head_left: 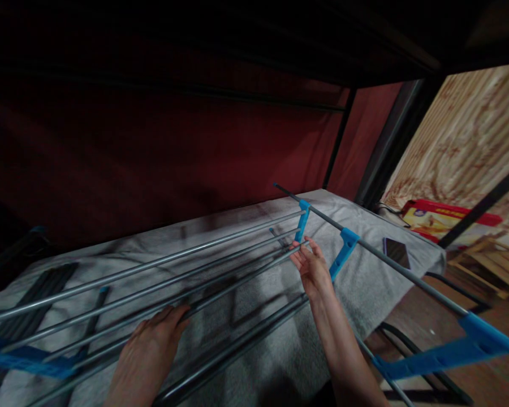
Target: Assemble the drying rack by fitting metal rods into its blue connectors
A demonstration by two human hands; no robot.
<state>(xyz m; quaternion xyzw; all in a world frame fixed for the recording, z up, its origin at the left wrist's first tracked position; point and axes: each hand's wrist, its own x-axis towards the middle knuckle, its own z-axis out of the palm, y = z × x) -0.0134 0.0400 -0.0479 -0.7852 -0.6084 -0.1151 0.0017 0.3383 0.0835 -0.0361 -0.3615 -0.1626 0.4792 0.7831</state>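
Observation:
Grey metal tubes point(186, 249) run side by side across a cloth-covered table, their left ends at a blue plastic bracket point(25, 359). My left hand point(152, 345) is closed over one of the lower tubes point(233, 289), palm down. At that tube's far end, my right hand point(311, 263) has its fingers around the tip, close to a blue bracket point(304, 217). A second blue bracket point(343, 251) and a larger one point(441, 359) sit on a long crosswise tube point(390, 263) right of my hand. Some fingertips of my left hand are hidden.
Several dark tubes point(38, 308) lie at the table's left end. A phone point(396, 252) rests on the grey cloth point(365, 291) at the right. Beyond are a red box point(449, 217) and a wooden crate point(483, 265). Dark frame posts point(341, 141) stand behind.

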